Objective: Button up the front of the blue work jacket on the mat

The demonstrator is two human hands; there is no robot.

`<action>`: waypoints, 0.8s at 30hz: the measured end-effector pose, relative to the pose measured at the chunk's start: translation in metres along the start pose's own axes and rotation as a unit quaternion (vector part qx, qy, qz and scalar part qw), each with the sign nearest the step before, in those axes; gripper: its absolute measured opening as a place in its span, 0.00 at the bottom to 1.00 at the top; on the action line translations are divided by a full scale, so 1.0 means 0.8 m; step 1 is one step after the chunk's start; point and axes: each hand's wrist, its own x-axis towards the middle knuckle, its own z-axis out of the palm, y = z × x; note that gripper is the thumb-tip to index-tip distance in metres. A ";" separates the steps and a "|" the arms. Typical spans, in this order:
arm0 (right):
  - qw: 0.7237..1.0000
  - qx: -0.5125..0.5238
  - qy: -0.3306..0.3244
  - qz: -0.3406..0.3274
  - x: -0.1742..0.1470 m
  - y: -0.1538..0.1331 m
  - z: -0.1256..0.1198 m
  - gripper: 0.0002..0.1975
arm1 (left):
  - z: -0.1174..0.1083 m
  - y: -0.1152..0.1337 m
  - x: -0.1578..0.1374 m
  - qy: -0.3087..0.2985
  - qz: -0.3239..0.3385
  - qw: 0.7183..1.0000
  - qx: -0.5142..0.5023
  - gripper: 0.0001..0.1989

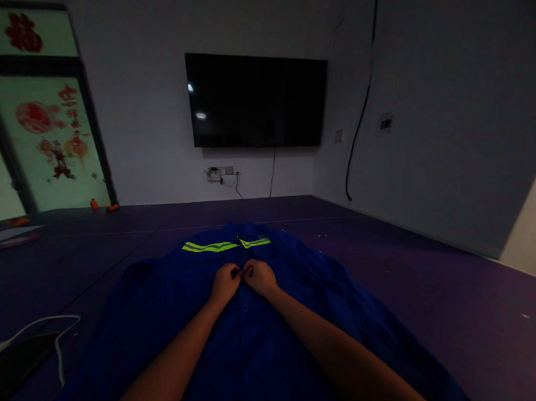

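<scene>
Far L: white cable (59,352). Then blue jacket (183,302), spread front-up on purple floor (459,291), hi-vis strip (211,247) at chest. L hand (226,283): fingers pinched narrow on jacket cloth, mid-front. R hand (260,277): same, just beside. Step prob. working front fastening; opening vs. closing, couldn't tell. Next move called for steady pinch, both sides.

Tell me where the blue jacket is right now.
In the head view, the blue jacket lies spread on the purple surface, low and central, beneath the left hand and right hand, with the television beyond.
</scene>
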 end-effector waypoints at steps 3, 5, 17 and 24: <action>1.000 -0.001 0.002 -0.007 0.000 0.001 0.000 0.07 | 0.000 0.000 0.000 0.000 0.002 1.000 0.006 0.06; 1.000 0.000 0.002 -0.012 0.000 0.001 0.001 0.07 | 0.000 0.000 0.000 0.005 0.002 1.000 0.010 0.06; 1.000 0.006 -0.003 -0.015 0.002 0.005 0.004 0.07 | 0.001 -0.001 0.001 -0.001 0.007 1.000 0.012 0.06; 1.000 0.010 -0.003 -0.013 0.003 0.006 0.005 0.07 | -0.001 0.002 0.000 0.003 -0.012 1.000 -0.016 0.09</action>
